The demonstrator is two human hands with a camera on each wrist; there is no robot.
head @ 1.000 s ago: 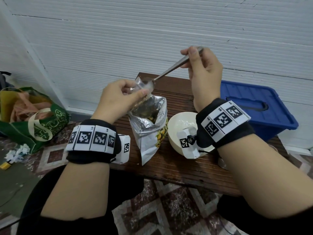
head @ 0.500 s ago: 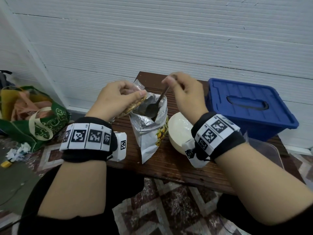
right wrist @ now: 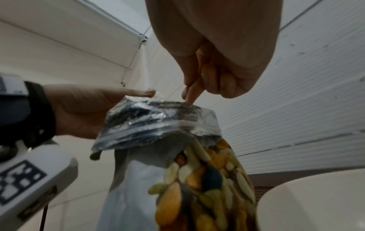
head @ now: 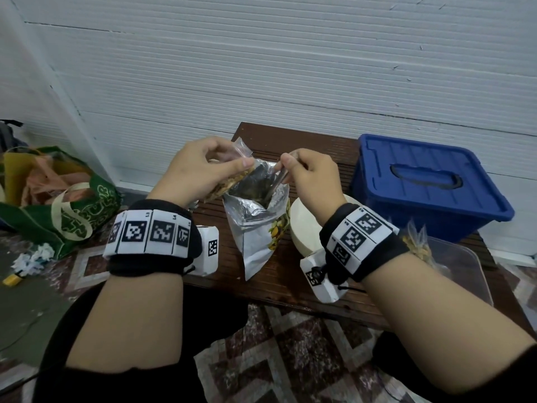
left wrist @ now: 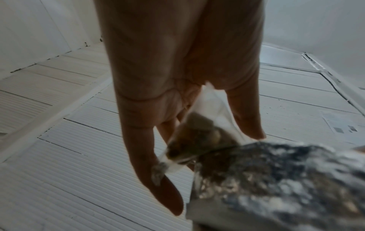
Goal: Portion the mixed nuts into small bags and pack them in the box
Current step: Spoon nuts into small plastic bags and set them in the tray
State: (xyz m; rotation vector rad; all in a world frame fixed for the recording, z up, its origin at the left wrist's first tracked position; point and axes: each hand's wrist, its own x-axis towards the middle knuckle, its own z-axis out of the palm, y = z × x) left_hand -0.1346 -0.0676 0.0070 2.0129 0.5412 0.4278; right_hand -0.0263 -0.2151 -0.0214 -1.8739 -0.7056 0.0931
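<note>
Here, a small clear nut-filled bag point(head: 229, 181) is pinched by left hand point(head: 197, 167) fingers; a metal spoon point(head: 277, 181), gripped in the right hand point(head: 311, 173), is sunk in the silver foil pouch point(head: 258, 219); tipping and spillage are risked.

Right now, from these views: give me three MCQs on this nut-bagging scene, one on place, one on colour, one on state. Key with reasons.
1. Where does the white bowl sit?
A. on the floor
B. on the table, right of the foil nut pouch
C. on the storage box

2. What colour is the lidded storage box?
A. blue
B. red
C. white

3. What is the left hand doing?
A. resting flat on the table
B. gripping the spoon
C. holding a small clear bag partly filled with nuts

Answers:
1 B: the head view shows the bowl on the wooden table beside the pouch, toward the right hand.
2 A: box and lid are both blue.
3 C: its fingers curl round the clear bag at the pouch mouth, while the right hand holds the spoon dipped into the pouch.
</note>
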